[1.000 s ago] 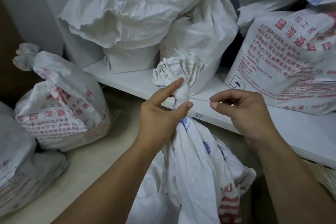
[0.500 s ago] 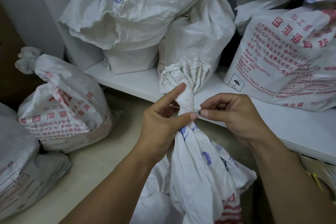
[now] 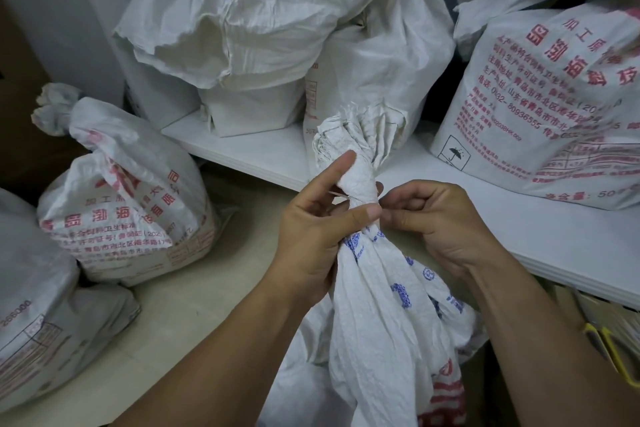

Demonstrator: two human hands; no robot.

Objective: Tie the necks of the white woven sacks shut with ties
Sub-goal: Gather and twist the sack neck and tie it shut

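Left hand: The left hand (image 3: 311, 236) is wrapped round the gathered neck (image 3: 360, 185), with the thumb laid across the front and the forefinger raised along the ruffle. The gathers are judged to be pinned this way so that the bunch cannot spring open while it is bound.
Right hand: The right hand (image 3: 443, 222) is curled, its thumb and forefinger pinched together against the neck's right side, just beside the left thumb. The tie's free end is judged to be held there, though it is hidden by the fingertips.
Tie: A thin pale tie (image 3: 341, 196) is seen crossing the neck just above the left thumb and below the ruffled mouth. Whether it is knotted cannot be told.
Held sack: The held sack (image 3: 381, 322) is kept upright between the forearms and drawn taut below the neck, which is judged to keep the throat narrow for binding.
Shelf edge: The white shelf (image 3: 554, 236) is set close behind and to the right of the hands. Its front edge lies near the right wrist, so a pull to that side is limited.
Open room: Bare floor (image 3: 180, 298) is seen on the left side, where more freedom for a pull is offered.
Other sacks: A tied sack (image 3: 131, 204) is propped on the floor at the left. Open-mouthed sacks (image 3: 263, 31) are stood on the shelf, not yet bound.
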